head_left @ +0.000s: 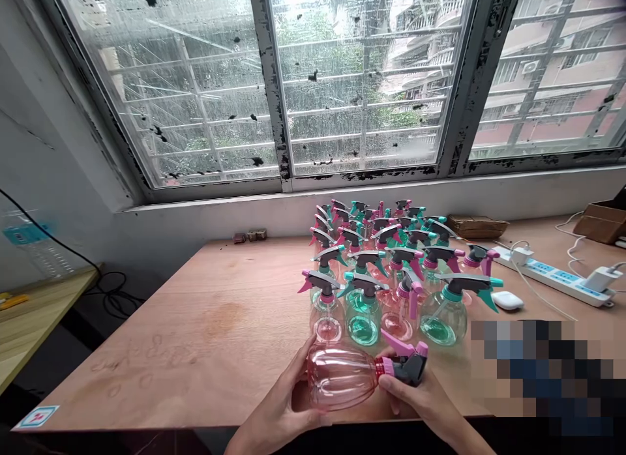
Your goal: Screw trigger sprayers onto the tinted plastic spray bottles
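Note:
A clear pink spray bottle (340, 375) lies sideways in both my hands just above the near edge of the wooden table (205, 331). My left hand (283, 406) wraps round its body from below. My right hand (415, 393) closes round the neck and the grey-and-pink trigger head (408, 364). Behind it, several pink and teal spray bottles (381, 272) stand upright in rows.
A white power strip (552, 279) with plugged-in chargers and cables lies at the right, a white mouse (507, 301) near it. Cardboard boxes (476, 225) sit by the window sill. A second table (34, 318) stands at the left. A blurred patch covers the right front.

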`<state>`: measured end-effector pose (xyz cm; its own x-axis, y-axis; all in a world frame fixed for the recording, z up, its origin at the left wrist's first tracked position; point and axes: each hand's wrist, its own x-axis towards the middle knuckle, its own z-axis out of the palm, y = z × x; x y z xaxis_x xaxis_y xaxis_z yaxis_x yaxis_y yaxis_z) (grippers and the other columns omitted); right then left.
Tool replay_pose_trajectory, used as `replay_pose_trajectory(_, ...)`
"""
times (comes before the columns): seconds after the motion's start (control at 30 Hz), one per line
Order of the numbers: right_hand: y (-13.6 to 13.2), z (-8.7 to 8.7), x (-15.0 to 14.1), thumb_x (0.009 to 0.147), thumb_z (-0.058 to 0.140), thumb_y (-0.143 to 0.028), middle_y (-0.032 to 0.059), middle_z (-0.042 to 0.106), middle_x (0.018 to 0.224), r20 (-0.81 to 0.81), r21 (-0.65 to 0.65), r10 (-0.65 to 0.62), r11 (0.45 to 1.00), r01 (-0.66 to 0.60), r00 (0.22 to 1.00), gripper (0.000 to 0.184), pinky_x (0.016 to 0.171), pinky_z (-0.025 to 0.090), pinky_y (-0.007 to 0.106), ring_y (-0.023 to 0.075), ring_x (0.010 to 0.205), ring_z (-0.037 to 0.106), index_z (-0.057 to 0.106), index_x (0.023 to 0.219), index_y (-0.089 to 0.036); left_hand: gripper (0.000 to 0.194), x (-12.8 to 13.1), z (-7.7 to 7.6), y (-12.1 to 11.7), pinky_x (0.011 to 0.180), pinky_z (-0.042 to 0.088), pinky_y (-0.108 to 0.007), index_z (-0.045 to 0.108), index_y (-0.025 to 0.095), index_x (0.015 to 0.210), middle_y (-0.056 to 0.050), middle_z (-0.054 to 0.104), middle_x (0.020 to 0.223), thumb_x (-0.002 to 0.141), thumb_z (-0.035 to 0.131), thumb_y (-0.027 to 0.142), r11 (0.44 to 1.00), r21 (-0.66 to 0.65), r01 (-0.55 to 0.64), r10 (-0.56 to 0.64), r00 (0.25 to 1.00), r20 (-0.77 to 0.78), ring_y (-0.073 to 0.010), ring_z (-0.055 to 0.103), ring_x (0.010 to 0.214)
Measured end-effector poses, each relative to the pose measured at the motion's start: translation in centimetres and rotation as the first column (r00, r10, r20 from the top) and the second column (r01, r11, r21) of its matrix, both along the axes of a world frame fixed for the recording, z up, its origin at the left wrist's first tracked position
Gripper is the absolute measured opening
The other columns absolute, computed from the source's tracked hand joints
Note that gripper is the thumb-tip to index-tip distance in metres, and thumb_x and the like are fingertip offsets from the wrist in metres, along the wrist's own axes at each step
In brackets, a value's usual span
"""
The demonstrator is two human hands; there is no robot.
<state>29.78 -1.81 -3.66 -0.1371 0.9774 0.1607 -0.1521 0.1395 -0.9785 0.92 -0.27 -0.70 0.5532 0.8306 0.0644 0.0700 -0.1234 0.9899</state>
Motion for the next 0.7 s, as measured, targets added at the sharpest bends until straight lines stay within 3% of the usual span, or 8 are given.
replay_pose_trajectory(0.13, -0.16, 0.44, 0.02, 0.087, 0.082, -0.065, -0.0048, 0.058, 0.057, -0.007, -0.005, 0.001, 1.000, -0.001, 1.000, 0.049, 0.049, 0.049, 0.026, 0.0162, 0.047, 0.053, 0.066, 0.101, -0.021, 0.107, -0.09, -0.40, 0.14, 0.132, 0.023, -0.052, 0.018, 0.041, 0.166, -0.007, 0.032, 0.174, 0.084, 0.087, 0.034, 1.000, 0.005, -0.011, 0.011, 1.000, -0.010, -0.0347, 0.033, 0.158)
replay_pose_trajectory(0.3, -0.07, 0.03, -0.02, 0.085, 0.082, -0.067, -0.0044, 0.058, 0.057, 0.010, -0.016, -0.012, 1.000, 0.012, 1.000, 0.052, 0.049, 0.049, 0.028, 0.0171, 0.047, 0.054, 0.067, 0.100, -0.020, 0.120, -0.21, -0.40, 0.16, 0.132, 0.023, -0.053, 0.013, 0.038, 0.167, -0.007, 0.028, 0.175, 0.077, 0.092, 0.040, 1.000, -0.022, -0.001, 0.001, 1.000, -0.003, -0.0385, 0.027, 0.160)
replay_pose_trajectory(0.43, 0.05, -0.37, 0.05, 0.084, 0.083, -0.068, -0.0042, 0.057, 0.057, 0.012, -0.014, -0.016, 1.000, 0.016, 1.000, 0.053, 0.049, 0.050, 0.029, 0.0167, 0.046, 0.052, 0.067, 0.101, -0.019, 0.106, -0.25, -0.14, 0.06, 0.133, 0.021, -0.052, 0.028, 0.035, 0.165, -0.006, 0.027, 0.176, 0.079, 0.089, 0.044, 0.999, -0.015, -0.043, 0.043, 0.999, -0.009, -0.0390, 0.021, 0.161)
replay_pose_trajectory(0.57, -0.01, -0.21, 0.17, 0.085, 0.082, -0.067, -0.0040, 0.058, 0.059, 0.014, -0.008, -0.010, 1.000, 0.010, 1.000, 0.052, 0.049, 0.050, 0.029, 0.0170, 0.047, 0.054, 0.068, 0.100, -0.019, 0.106, -0.14, -0.16, 0.14, 0.130, 0.028, -0.051, 0.021, 0.038, 0.166, -0.007, 0.033, 0.174, 0.083, 0.087, 0.039, 0.999, -0.027, -0.031, 0.031, 0.999, -0.014, -0.0387, 0.029, 0.158)
replay_pose_trajectory(0.7, 0.04, -0.32, 0.07, 0.084, 0.083, -0.067, -0.0039, 0.059, 0.059, -0.004, -0.014, -0.008, 1.000, 0.008, 1.000, 0.053, 0.048, 0.049, 0.028, 0.0170, 0.047, 0.054, 0.067, 0.101, -0.020, 0.104, -0.05, -0.39, 0.19, 0.130, 0.028, -0.052, 0.017, 0.039, 0.167, -0.007, 0.036, 0.172, 0.086, 0.084, 0.038, 0.999, -0.034, -0.004, 0.004, 1.000, 0.010, -0.0373, 0.028, 0.159)
